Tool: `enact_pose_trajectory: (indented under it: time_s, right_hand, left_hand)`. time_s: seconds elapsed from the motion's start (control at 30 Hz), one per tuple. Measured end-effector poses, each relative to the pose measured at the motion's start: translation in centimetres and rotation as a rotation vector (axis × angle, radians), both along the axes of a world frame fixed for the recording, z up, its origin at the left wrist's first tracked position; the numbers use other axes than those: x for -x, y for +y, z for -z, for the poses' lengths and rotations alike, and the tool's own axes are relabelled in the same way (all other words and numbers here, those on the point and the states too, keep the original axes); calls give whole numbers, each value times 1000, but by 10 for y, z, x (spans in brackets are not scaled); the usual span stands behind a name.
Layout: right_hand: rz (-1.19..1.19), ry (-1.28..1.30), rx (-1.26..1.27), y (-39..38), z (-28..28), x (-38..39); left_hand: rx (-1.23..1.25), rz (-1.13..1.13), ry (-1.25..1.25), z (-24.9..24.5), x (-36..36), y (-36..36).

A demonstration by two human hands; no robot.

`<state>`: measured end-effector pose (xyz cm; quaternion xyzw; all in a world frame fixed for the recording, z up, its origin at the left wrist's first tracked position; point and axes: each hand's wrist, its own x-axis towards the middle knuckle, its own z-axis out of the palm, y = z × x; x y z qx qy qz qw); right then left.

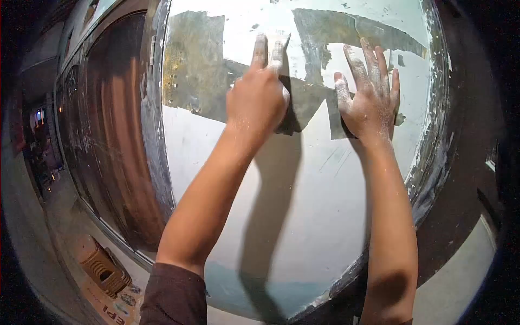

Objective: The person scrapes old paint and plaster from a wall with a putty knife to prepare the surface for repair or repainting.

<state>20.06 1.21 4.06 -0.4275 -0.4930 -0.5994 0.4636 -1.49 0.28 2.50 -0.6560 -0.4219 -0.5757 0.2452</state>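
A white panel with irregular grey-brown bare patches fills the middle of the view. My left hand presses against its upper part, two fingers stretched upward and the others curled under. A thin dark pointed edge shows beside those fingertips; whatever lies under the palm is hidden. Flat on the panel to the right rests my right hand, its fingers spread and nothing in it. White powder coats the fingers of both hands.
A dark, scuffed frame borders the panel on the right. Left of it stands a brown door. Stacked brown plastic items stand on the floor at lower left, by a printed sheet.
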Motion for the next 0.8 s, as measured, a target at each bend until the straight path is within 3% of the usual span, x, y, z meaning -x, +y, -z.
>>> enact_pose_trajectory:
  time_s: [0.07, 0.1, 0.2, 0.33, 0.47, 0.57, 0.73, 0.8]
  right_hand:
    - [-9, 6, 27, -4, 0, 1]
    - [-4, 6, 33, -5, 0, 1]
    - [27, 17, 67, -5, -1, 2]
    - [50, 17, 69, -7, 0, 2]
    - [75, 13, 61, -5, 1, 0]
    - [82, 14, 77, -9, 3, 2]
    - [90, 32, 63, -9, 4, 4]
    - [84, 55, 73, -12, 6, 8]
  left_hand:
    - [156, -60, 29, -21, 5, 2]
    - [165, 18, 0, -21, 6, 5]
    - [45, -31, -9, 13, 4, -3]
    - [206, -24, 87, 44, 17, -16]
    - [7, -41, 69, -4, 23, 3]
    - [11, 1, 48, -26, 27, 13]
    - [68, 54, 69, 31, 26, 2]
    - [102, 35, 105, 33, 27, 1]
